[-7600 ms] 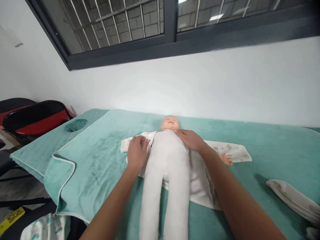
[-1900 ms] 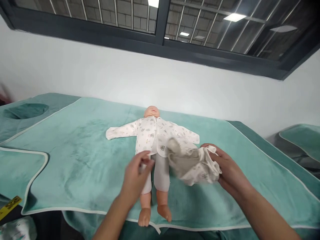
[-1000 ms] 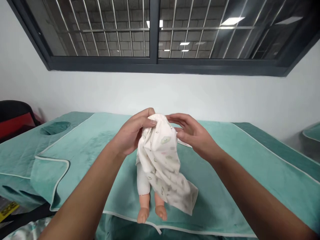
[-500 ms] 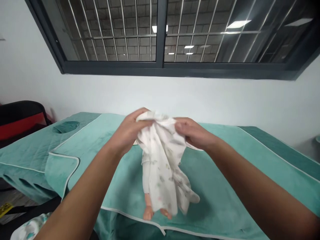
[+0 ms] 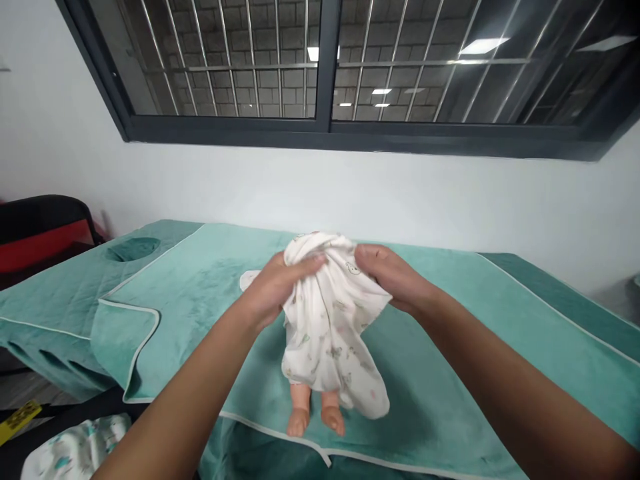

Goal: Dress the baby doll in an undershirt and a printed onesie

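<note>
A white baby garment with small printed figures hangs bunched between my two hands. My left hand grips its upper left part, thumb pressed over the cloth. Its upper right part is pinched in my right hand. Beneath the garment lies a baby doll, of which only the bare feet and lower legs show; its head and trunk are hidden by cloth and hands. A bit of white fabric sticks out to the left behind my left hand.
A teal padded bed with white piping and a round hole at its left carries the doll. A black and red chair stands at the left. Folded printed cloth lies at the lower left. Behind are a wall and a barred window.
Both hands have come slightly lower, and the garment has spread and turned so its print shows more. Both doll feet are now uncovered. White fabric has come into sight left of my left hand.
</note>
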A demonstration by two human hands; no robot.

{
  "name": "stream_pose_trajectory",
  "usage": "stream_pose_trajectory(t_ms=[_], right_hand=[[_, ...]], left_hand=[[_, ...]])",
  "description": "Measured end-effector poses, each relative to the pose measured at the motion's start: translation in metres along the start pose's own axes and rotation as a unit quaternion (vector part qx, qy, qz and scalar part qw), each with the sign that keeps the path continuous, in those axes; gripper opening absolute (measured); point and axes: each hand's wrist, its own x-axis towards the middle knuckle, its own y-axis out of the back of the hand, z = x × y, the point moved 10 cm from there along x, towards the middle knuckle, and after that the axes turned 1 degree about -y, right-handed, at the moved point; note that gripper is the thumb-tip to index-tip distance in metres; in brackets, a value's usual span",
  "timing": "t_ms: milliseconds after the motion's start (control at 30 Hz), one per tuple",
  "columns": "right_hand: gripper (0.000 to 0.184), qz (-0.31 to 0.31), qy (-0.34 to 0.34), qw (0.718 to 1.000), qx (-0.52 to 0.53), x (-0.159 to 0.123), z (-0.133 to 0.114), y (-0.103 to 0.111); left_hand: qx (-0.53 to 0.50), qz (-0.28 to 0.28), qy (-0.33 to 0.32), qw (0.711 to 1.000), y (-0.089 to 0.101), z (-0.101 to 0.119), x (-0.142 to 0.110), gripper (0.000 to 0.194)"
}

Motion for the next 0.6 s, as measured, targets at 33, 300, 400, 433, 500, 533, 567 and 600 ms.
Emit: stream_pose_trajectory(t_ms=[33, 300, 400, 433, 500, 533, 567, 600], right_hand=[[0.04, -0.075, -0.033, 0.996, -0.028, -0.005, 0.008, -0.013], [0.031, 0.012, -0.015, 0.997, 0.076, -0.005, 0.016, 0.001], [0.031, 0.059, -0.013, 0.985, 0.159, -0.001, 0.026, 0.005], [0.033, 0.07, -0.02, 0.982, 0.177, -0.002, 0.032, 0.005], [0.039, 0.064, -0.038, 0.979, 0.19, -0.004, 0.044, -0.002], [0.042, 0.038, -0.051, 0.982, 0.18, -0.006, 0.049, -0.009], [0.043, 0.0, -0.069, 0.985, 0.158, -0.008, 0.055, -0.019], [0.042, -0.04, -0.089, 0.987, 0.129, -0.011, 0.06, -0.028]], left_hand=[[-0.035, 0.023, -0.015, 0.999, 0.006, 0.0, 0.002, 0.013], [-0.01, -0.1, 0.118, 0.988, -0.014, -0.036, -0.015, 0.037], [0.028, -0.148, 0.149, 0.977, -0.02, -0.04, -0.021, 0.047], [0.02, -0.117, 0.136, 0.984, -0.013, -0.039, -0.018, 0.045], [-0.027, -0.022, 0.085, 0.996, 0.005, -0.034, -0.007, 0.039], [-0.056, 0.022, 0.057, 0.997, 0.013, -0.033, -0.003, 0.037], [-0.08, 0.05, 0.038, 0.995, 0.019, -0.035, -0.001, 0.036], [-0.095, 0.064, 0.031, 0.993, 0.022, -0.038, 0.0, 0.036]])
